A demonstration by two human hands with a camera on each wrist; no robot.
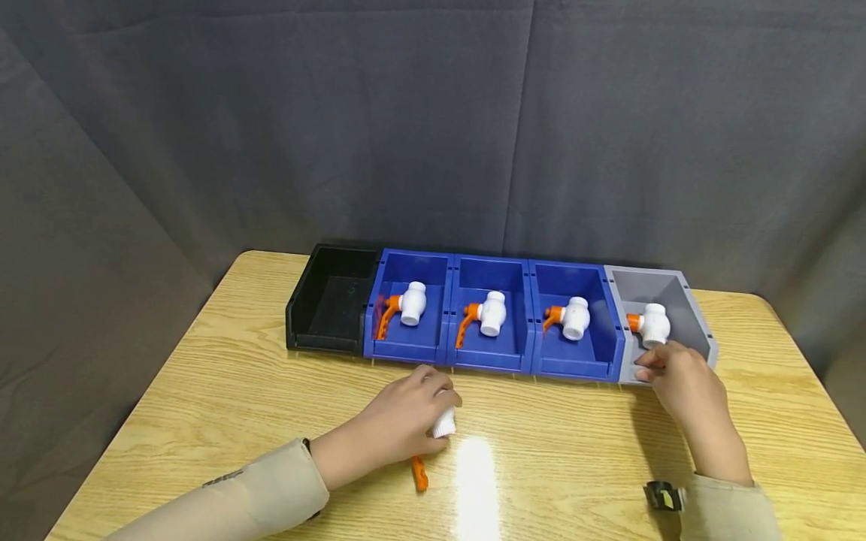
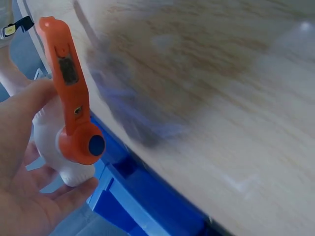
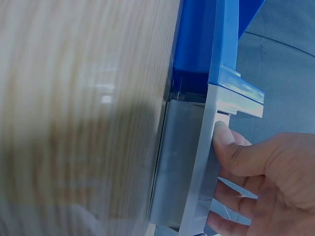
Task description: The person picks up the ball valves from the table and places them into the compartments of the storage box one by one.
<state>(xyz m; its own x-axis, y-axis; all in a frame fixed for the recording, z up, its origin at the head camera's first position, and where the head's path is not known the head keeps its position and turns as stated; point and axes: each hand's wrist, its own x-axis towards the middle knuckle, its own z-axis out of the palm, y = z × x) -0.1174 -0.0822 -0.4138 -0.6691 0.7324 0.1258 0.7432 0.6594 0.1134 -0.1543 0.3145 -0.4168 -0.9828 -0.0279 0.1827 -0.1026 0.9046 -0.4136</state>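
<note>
My left hand (image 1: 410,413) grips a white ball valve (image 1: 443,423) low over the table, in front of the blue bins. In the left wrist view its orange lever handle (image 2: 69,78) faces the camera, and fingers curl round the white body. On the right, my right hand (image 1: 688,383) reaches over the front lip of the grey bin (image 1: 704,330). Its thumb (image 3: 226,135) is right at the lip and the fingers reach inside. Just beyond the fingertips, another white ball valve (image 1: 655,324) with an orange handle lies in that bin.
Three blue bins (image 1: 490,363) stand in a row beside the grey one, each holding a white valve with an orange lever. At the row's left end is a black bin (image 1: 325,344). A dark grey curtain (image 1: 433,135) hangs behind the wooden table (image 1: 541,466).
</note>
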